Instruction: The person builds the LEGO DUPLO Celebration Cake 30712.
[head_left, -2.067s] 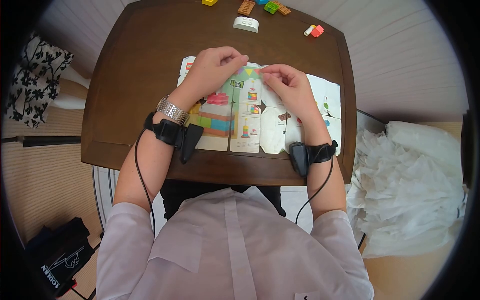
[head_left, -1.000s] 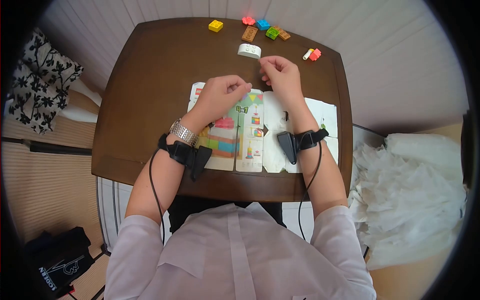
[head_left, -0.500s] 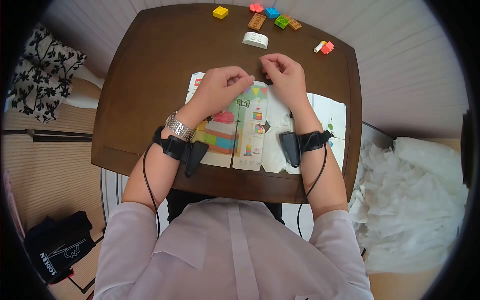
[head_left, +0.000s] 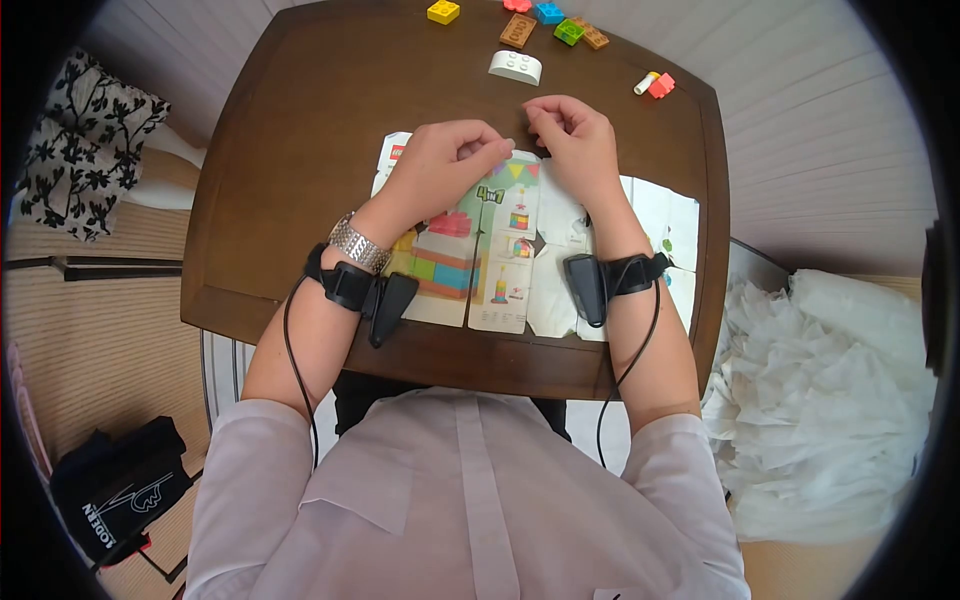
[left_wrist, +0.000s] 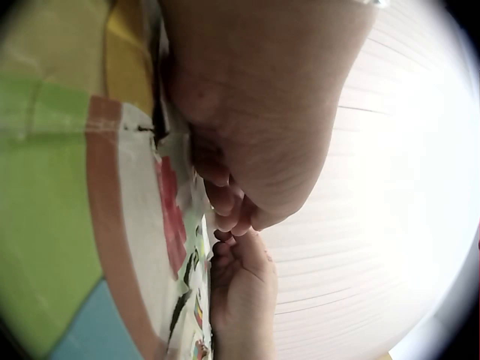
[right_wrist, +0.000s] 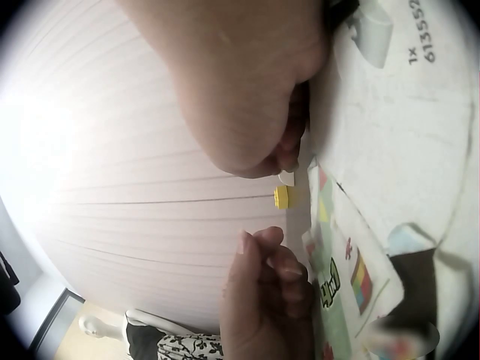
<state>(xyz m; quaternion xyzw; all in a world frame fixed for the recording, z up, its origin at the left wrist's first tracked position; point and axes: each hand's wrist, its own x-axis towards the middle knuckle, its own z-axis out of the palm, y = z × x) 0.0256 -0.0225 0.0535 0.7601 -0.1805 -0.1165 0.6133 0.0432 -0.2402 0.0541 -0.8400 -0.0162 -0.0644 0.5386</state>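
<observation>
An unfolded, creased paper sheet (head_left: 505, 270) printed with brick models and "4in1" lies on the brown table. Over its far left part is my left hand (head_left: 440, 170), fingers loosely bent, with no object showing between them. My right hand (head_left: 580, 150) is at the sheet's far edge, its loosely curled fingers past that edge and nothing visible in them. Beyond the right fingertips, a white brick (head_left: 515, 68) with a rounded side and studs sits apart from both hands. The right wrist view shows the two hands facing each other with a gap, a yellow brick (right_wrist: 282, 197) in the background.
At the table's far side lie a brown tile (head_left: 518, 31), a green brick (head_left: 569, 32), a blue brick (head_left: 549, 13) and a pink flower piece (head_left: 517, 5). Farther right are a coral piece (head_left: 662, 86) and a white cylinder (head_left: 646, 83). Cables run along both forearms.
My right hand has moved from over the sheet to past its far edge, close to the white brick, then drawn back slightly. The left hand stays over the sheet. The head view has shifted.
</observation>
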